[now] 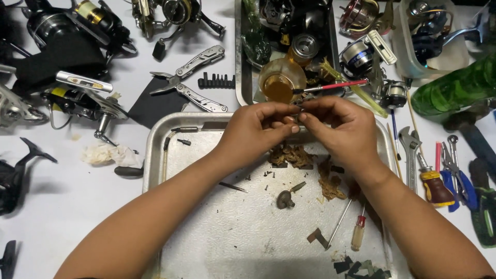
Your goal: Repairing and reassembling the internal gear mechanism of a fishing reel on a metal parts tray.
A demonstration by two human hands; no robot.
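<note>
My left hand (258, 126) and my right hand (338, 129) meet above the far edge of a metal tray (206, 206). Together their fingertips pinch a small dark metal part (298, 114); most of it is hidden by the fingers. Below the hands, brown rusty crumbs (292, 155) lie on the tray. A small knob-shaped metal piece (285, 198) and a small red-and-clear-handled screwdriver (357, 232) rest nearer to me.
A second tray (239, 62) behind holds reel parts, a cup of amber liquid (279, 81) and a red-handled brush (330, 86). Fishing reels (77, 31) and a multi-tool plier (191, 77) lie left. An adjustable wrench (411, 155), pliers (457, 175) and a green bottle (454, 88) lie right.
</note>
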